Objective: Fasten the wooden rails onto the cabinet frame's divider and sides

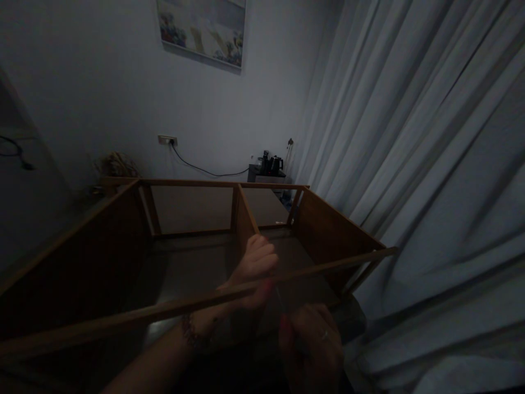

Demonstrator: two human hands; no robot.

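A wooden frame (197, 298) with side panels stands in front of me, its front rail crossing the view at a slant. Behind that rail, my left hand (258, 260) is closed around the front end of the middle divider (248, 219); the rail hides part of the wrist and thumb. Below the rail, at the right, my right hand (314, 342) is curled around a screwdriver (281, 300). Only its thin light shaft shows, pointing up toward the rail near my left thumb. Its handle is hidden in the fist, and the picture is dark and blurred there.
Long pale curtains (430, 164) hang close along the right side. On a small dark cabinet (264, 177) at the back stands a black kettle (276, 163). A cord runs from the wall socket (167, 140) toward it. A framed picture (205, 30) hangs above.
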